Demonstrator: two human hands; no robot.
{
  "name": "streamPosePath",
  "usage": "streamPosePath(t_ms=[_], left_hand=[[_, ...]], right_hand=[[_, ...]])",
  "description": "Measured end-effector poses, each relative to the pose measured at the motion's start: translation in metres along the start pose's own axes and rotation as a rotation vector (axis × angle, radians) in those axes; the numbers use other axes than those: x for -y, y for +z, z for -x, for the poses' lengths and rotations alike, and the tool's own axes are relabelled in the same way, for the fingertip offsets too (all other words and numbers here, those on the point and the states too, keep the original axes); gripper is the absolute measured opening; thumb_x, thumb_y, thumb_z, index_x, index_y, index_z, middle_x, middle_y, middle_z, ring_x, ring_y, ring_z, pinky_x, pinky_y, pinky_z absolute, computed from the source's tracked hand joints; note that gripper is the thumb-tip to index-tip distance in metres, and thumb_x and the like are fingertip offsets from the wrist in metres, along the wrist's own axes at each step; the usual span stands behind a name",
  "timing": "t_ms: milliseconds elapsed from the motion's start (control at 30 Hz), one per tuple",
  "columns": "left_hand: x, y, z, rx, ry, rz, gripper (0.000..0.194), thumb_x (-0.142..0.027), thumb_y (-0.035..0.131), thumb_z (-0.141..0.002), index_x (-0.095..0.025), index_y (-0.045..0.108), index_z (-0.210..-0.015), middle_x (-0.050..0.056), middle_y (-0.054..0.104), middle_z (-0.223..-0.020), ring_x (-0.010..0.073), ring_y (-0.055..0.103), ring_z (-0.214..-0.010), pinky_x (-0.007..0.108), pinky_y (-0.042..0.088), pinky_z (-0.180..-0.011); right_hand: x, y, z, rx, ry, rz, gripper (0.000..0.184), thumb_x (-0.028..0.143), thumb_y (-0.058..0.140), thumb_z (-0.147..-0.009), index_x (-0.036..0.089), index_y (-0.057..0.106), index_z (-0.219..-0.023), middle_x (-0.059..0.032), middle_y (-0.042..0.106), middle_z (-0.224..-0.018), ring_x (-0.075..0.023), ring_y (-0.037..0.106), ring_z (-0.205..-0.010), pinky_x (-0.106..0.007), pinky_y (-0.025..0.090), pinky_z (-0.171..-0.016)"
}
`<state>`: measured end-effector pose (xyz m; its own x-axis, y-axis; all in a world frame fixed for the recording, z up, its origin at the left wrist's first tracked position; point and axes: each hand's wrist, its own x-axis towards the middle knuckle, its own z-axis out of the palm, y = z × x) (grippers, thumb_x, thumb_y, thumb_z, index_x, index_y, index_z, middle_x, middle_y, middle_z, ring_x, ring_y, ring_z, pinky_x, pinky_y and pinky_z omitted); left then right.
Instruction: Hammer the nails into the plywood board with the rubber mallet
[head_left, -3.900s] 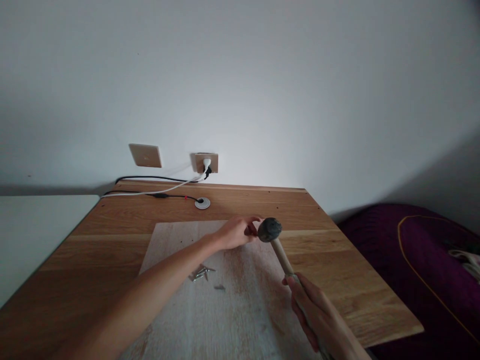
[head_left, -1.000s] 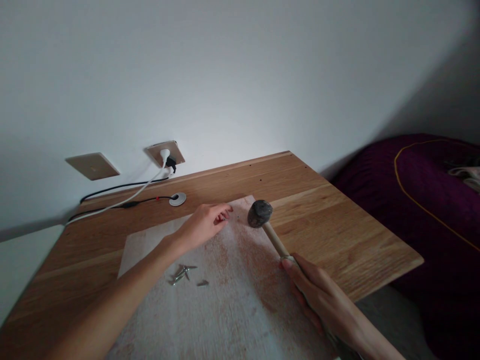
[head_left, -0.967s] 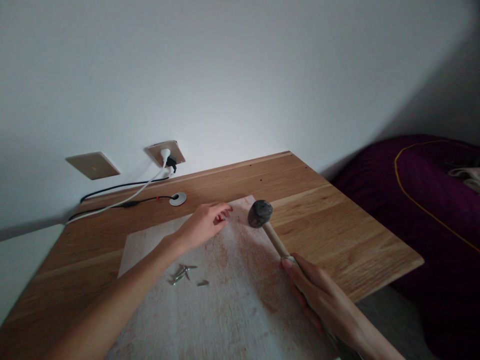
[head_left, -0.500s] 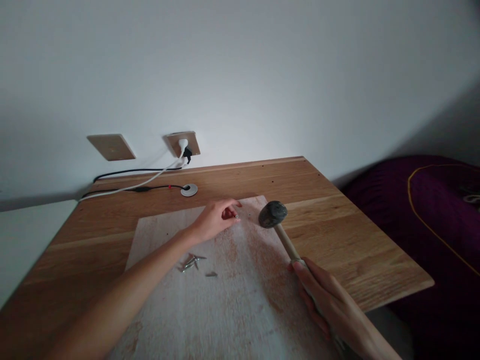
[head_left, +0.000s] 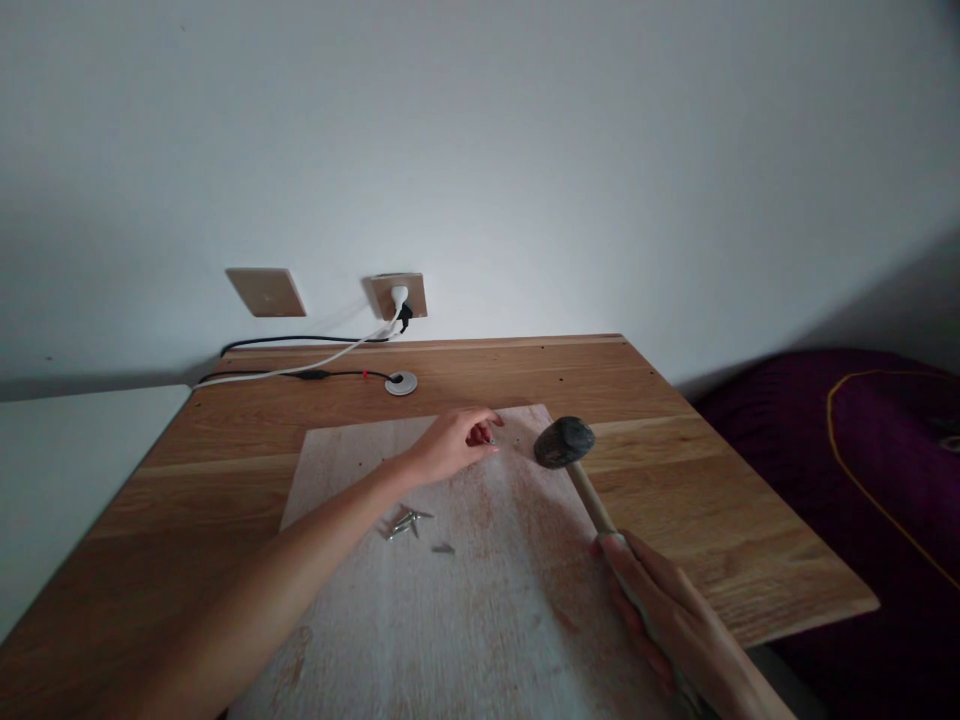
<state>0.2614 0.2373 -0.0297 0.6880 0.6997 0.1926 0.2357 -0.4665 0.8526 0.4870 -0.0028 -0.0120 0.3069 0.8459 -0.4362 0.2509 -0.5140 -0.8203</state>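
Note:
My left hand (head_left: 455,444) reaches across a pale whitewashed board (head_left: 465,600) that lies on the wooden table (head_left: 675,500). Its fingertips pinch a small nail upright near the board's far edge. My right hand (head_left: 667,625) is wrapped round the wooden handle of a mallet (head_left: 564,443). The mallet's dark head hovers just right of the pinched nail. A small heap of loose nails (head_left: 406,520) lies on the board beside my left forearm, with one more (head_left: 442,548) a little to the right.
A white cable and a black cable (head_left: 300,368) run from a wall socket (head_left: 397,295) along the table's back edge to a round grommet (head_left: 401,383). A blank wall plate (head_left: 266,291) sits left of the socket. Dark purple bedding (head_left: 847,470) lies right of the table.
The view swung back to level. My left hand stays pinched on the nail near the board's far edge. The mallet head remains just right of it, slightly lower.

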Motion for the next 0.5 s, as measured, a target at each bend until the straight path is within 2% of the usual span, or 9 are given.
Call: streamPosePath(t_ms=[333, 500], left_hand=[[0.001, 0.002, 0.001, -0.021, 0.014, -0.025, 0.027, -0.014, 0.084, -0.086, -0.017, 0.076, -0.112, 0.003, 0.077, -0.091, 0.0159, 0.070, -0.079, 0.027, 0.052, -0.074], [0.002, 0.002, 0.002, -0.010, 0.018, -0.010, 0.028, -0.013, 0.082, -0.087, -0.018, 0.076, -0.114, 0.003, 0.079, -0.092, 0.0156, 0.071, -0.079, 0.027, 0.053, -0.075]], right_hand=[[0.021, 0.003, 0.011, 0.004, -0.008, -0.066, 0.069, 0.090, 0.055, -0.092, 0.022, 0.057, -0.086, 0.0111, 0.046, -0.054, -0.0030, 0.032, -0.035, -0.015, 0.024, -0.035], [0.021, 0.006, 0.012, -0.039, 0.016, -0.071, 0.070, 0.092, 0.058, -0.088, 0.022, 0.057, -0.083, 0.0104, 0.048, -0.056, -0.0028, 0.033, -0.036, -0.016, 0.025, -0.036]])
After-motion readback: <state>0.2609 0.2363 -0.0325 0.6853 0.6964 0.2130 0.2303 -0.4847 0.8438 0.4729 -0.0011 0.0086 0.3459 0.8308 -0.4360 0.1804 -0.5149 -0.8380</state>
